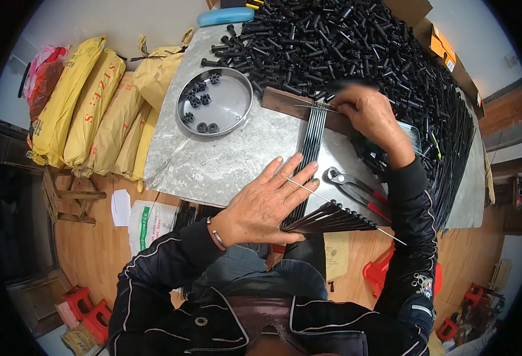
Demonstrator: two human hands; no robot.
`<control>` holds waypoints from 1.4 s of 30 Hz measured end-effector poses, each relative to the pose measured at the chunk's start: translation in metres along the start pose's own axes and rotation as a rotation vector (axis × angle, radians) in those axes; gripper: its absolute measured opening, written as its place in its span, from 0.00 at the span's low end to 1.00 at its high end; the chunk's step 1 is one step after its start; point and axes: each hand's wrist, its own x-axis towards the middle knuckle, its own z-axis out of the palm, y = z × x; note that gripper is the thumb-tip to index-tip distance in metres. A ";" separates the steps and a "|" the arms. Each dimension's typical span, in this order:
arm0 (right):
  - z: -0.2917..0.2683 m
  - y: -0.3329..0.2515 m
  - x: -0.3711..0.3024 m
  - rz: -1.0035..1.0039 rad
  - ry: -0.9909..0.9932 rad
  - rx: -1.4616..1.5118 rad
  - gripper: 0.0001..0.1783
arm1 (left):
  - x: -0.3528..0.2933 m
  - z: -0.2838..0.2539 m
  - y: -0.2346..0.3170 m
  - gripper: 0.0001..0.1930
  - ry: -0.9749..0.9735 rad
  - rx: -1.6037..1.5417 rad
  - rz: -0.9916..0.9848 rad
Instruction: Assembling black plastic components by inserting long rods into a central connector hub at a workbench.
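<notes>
A row of thin dark metal ribs (313, 139), which look like umbrella ribs, runs along the table toward me. My left hand (264, 204) lies over their near part with fingers spread. A thin pale rod (306, 188) crosses those fingers and runs on past the black ball-shaped ends (356, 216) of the fanned-out ribs. At the far tips, my right hand (365, 113) is closed in a pinch at a thin wire (332, 109); its fingertips partly hide the grip. Beneath the tips sits a dark wooden block (284, 102). Red-handled pincers (356, 188) rest beside the ribs.
A big heap of black plastic tubes (314, 44) covers the table's far side. A round metal tray (225, 115) holds several black notched parts. Bundled long black ribs (451, 160) hang at the right edge. Yellow sacks (83, 107) lean at left; a red stool (376, 273) stands below.
</notes>
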 end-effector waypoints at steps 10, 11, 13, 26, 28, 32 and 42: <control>0.004 0.001 0.000 -0.026 0.033 0.006 0.08 | -0.001 0.000 0.000 0.45 -0.001 0.003 -0.001; 0.005 0.001 0.000 -0.036 0.048 0.008 0.08 | -0.001 0.000 0.000 0.45 -0.003 0.006 0.001; 0.005 0.001 0.000 -0.045 0.064 0.008 0.08 | 0.000 0.002 0.000 0.46 0.002 -0.003 0.001; 0.000 0.006 -0.004 -0.047 0.032 -0.024 0.08 | -0.002 0.003 -0.001 0.47 0.022 -0.021 0.004; 0.000 0.007 -0.002 -0.069 0.030 -0.047 0.08 | -0.001 0.002 -0.001 0.47 0.023 -0.016 0.005; 0.004 0.009 -0.001 -0.104 0.067 -0.041 0.07 | -0.001 0.004 -0.002 0.47 0.019 -0.017 0.007; 0.009 0.010 0.001 -0.058 0.065 0.101 0.07 | -0.002 0.004 -0.003 0.47 0.027 -0.010 0.005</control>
